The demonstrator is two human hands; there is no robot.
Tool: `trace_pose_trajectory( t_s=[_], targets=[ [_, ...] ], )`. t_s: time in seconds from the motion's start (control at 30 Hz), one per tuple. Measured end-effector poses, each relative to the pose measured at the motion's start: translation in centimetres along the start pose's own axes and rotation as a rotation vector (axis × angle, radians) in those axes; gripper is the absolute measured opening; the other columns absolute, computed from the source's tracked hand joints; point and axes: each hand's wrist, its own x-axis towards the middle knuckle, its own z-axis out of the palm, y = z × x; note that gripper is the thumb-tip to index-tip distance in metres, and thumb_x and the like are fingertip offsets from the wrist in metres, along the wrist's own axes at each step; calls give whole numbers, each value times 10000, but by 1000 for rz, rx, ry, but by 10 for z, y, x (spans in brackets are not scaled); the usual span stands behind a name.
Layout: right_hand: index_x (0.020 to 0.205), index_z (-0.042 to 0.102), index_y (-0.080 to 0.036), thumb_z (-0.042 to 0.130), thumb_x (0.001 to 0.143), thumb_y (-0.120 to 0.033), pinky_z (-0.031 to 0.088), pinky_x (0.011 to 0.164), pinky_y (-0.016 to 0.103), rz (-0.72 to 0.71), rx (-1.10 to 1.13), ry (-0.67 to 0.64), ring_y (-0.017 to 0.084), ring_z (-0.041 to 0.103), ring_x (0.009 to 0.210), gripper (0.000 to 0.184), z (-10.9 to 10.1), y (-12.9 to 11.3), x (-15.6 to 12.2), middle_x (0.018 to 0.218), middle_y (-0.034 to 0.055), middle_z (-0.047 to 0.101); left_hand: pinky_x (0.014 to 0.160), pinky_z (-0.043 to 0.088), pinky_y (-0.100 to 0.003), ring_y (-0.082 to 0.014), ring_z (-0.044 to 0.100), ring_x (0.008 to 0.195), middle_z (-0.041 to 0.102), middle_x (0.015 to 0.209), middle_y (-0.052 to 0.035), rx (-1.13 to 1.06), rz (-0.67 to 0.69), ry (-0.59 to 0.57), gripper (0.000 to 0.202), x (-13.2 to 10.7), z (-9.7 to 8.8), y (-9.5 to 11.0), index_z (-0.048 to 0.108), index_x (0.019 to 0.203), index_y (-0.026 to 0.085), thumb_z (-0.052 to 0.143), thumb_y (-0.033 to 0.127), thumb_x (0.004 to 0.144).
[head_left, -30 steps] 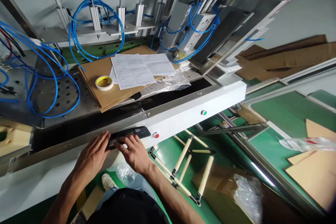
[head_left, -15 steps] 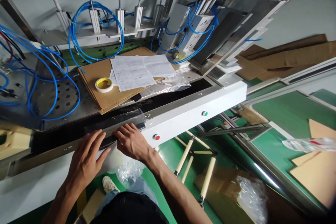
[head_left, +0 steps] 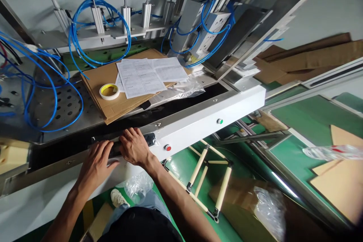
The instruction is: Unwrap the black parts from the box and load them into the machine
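Fingers of both hands, left hand [head_left: 96, 164] and right hand [head_left: 135, 146], press flat on the black bar [head_left: 124, 141], lying left-right along the conveyor.

tubing [head_left: 74, 32] blue | tape roll [head_left: 109, 91] yellow | button [head_left: 168, 147] red | floor [head_left: 184, 166] green

A grey wall [head_left: 326, 11] runs from 11 to 2 o'clock behind the steel machine frame [head_left: 249, 3]. Flat cardboard sheets [head_left: 309, 56] lean against it at 2 o'clock. Green floor [head_left: 181, 162] shows at 6 o'clock. Green-topped tables [head_left: 312, 121] fill 3 to 4 o'clock. Light is even and soft.
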Motion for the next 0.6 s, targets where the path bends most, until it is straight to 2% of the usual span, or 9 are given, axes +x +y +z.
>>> trace_pose_trajectory(
  t_s=[0.1,0.17,0.23,0.3,0.4,0.47,0.53,0.6],
  targets=[
    [1096,682,-164,576,981,-292,435,984,442,8,73,166,262,559,1030,202,0,-4,-11,1155,132,697,1014,548,-520,-368,638,1161,659,1267,-172,8,23,-35,538,1,0,-2,510,1334,152,770,299,886],
    [1179,659,-173,582,987,-275,444,965,433,33,154,325,247,572,1009,230,2,-10,-28,1164,117,708,1006,548,-505,-359,643,1147,677,1199,-151,4,54,-48,507,1,-1,-2,520,1316,149,762,302,897],
    [1174,653,-184,580,992,-257,460,882,409,91,230,466,225,580,918,210,8,-21,-52,1067,96,718,999,542,-484,-346,645,1147,687,1180,-149,4,79,-43,462,-2,-3,1,525,1326,135,708,312,942],
    [1090,663,-193,561,995,-237,454,788,380,211,320,547,203,574,823,146,19,-33,-79,933,74,698,984,531,-479,-334,656,1116,698,1197,-160,29,98,-18,429,-7,-8,4,530,1355,114,632,311,988],
    [966,671,-200,539,1024,-330,460,740,355,529,606,518,188,588,775,194,41,-51,-108,833,52,672,967,511,-502,-331,674,1060,729,1175,-158,55,95,8,383,-18,-18,11,587,1329,114,568,343,1022],
    [1027,693,-202,548,1024,-490,488,742,344,737,936,414,189,624,799,322,53,-62,-117,877,53,710,952,513,-493,-326,679,1070,745,1126,-144,-17,57,-8,327,-25,-25,17,655,1228,143,541,380,1036],
    [1134,708,-212,566,977,-655,511,773,343,826,1266,317,202,662,881,491,60,-71,-116,987,63,749,973,523,-477,-318,671,1129,744,1156,-134,-172,-14,-48,315,-33,-31,23,711,1090,183,513,423,1043],
    [1139,731,-219,591,918,-752,516,828,351,799,1502,288,215,671,949,593,61,-81,-111,1045,65,755,1019,540,-458,-300,664,1185,733,1238,-117,-387,-130,-122,361,-43,-34,29,741,1037,218,496,483,1039]
  ],
)
